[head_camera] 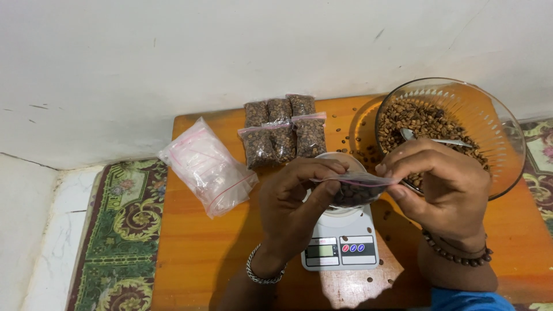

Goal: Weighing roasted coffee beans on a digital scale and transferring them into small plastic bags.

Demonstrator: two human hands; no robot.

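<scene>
My left hand [294,201] and my right hand [440,184] together pinch the top edge of a small clear zip bag [354,189] filled with brown beans. The bag hangs just above a white kitchen scale [340,245] with a round pan on top. To the right stands a large glass bowl [507,124] holding many loose brown beans and a metal spoon [438,140]. My left wrist wears a metal bracelet, and a brown bead bracelet circles my right wrist.
Several filled bean bags [282,133] lie at the back of the low orange wooden table [196,253]. A bundle of empty clear zip bags [207,167] lies to the left. Loose beans scatter on the tabletop. A patterned rug [118,230] and a white wall surround it.
</scene>
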